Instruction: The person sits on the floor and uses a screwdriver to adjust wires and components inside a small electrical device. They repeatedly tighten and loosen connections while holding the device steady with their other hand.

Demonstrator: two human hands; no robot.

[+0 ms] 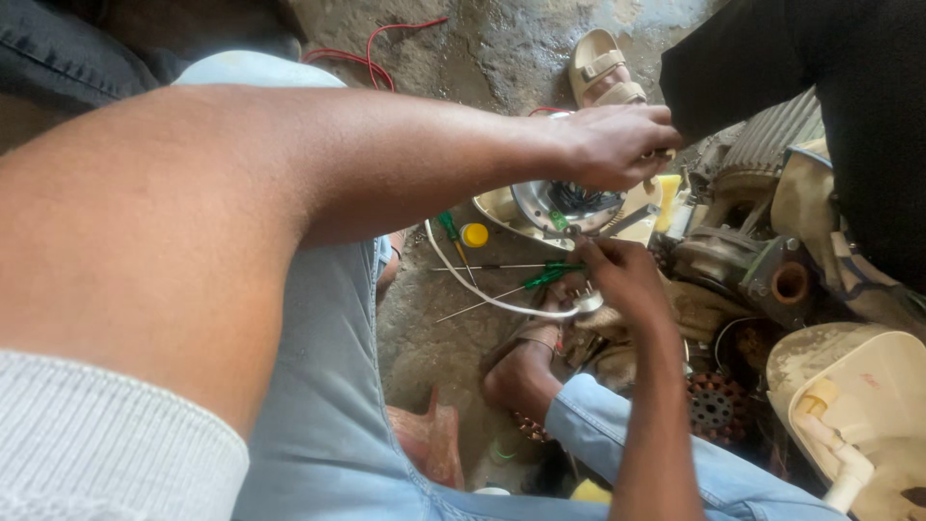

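Observation:
My left arm reaches across the view, and my left hand (617,145) closes over the far rim of a round cream and metal motor housing (540,207) lying on the floor. Dark windings show inside it. Just below, my right hand (622,275) pinches a thin metal tool (571,233) whose tip meets the housing's near edge. Beside that hand, green-handled screwdrivers (548,276) lie on the concrete next to a white cable (473,289) and a white plug (586,302). My bare foot (521,371) rests below them.
Another person in black sits at the upper right, with a sandalled foot (603,72) near the housing. A finned grey motor (772,145), a rusty toothed part (714,405), a cream plastic casing (868,405), a yellow cap (474,234) and red wire (371,58) surround the spot.

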